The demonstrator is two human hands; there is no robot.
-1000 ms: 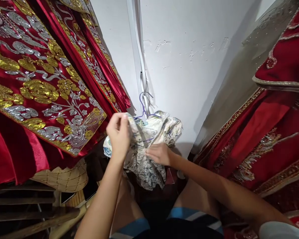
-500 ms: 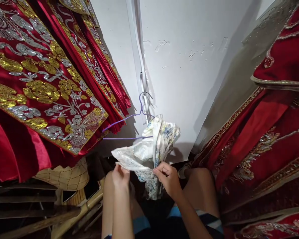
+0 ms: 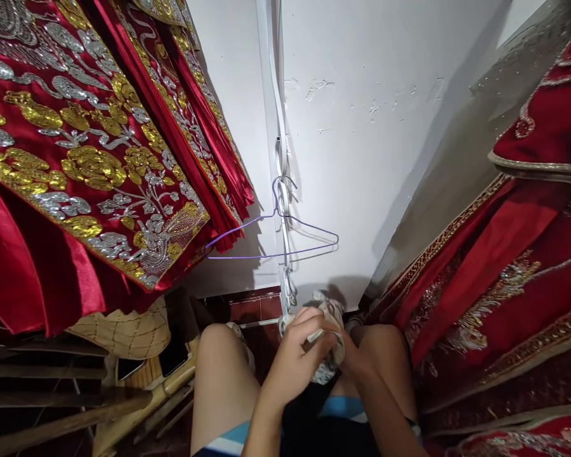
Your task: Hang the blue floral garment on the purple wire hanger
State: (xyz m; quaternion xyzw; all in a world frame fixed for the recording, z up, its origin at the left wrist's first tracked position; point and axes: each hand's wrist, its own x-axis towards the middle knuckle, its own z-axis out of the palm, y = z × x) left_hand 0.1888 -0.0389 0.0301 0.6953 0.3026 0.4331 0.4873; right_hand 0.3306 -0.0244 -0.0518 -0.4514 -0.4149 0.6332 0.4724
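A white garment with a floral print is bunched up above my lap, between my knees. My left hand reaches across to it, its fingers curled over the cloth. My right hand is closed on the same bundle from the right; its fingers are mostly hidden behind the cloth and my left hand. Beyond my hands a bare purple wire hanger hangs by its hook from a white chain-like strap against the wall.
Red garments with gold and silver embroidery hang at the left. More beaded red garments hang along the right side. A wooden chair with a woven tan thing stands at lower left. The white wall is ahead.
The floral garment has come off the purple hanger and down toward my lap, now bunched. My left hand has moved right, close to my right hand. The hanger now hangs bare.
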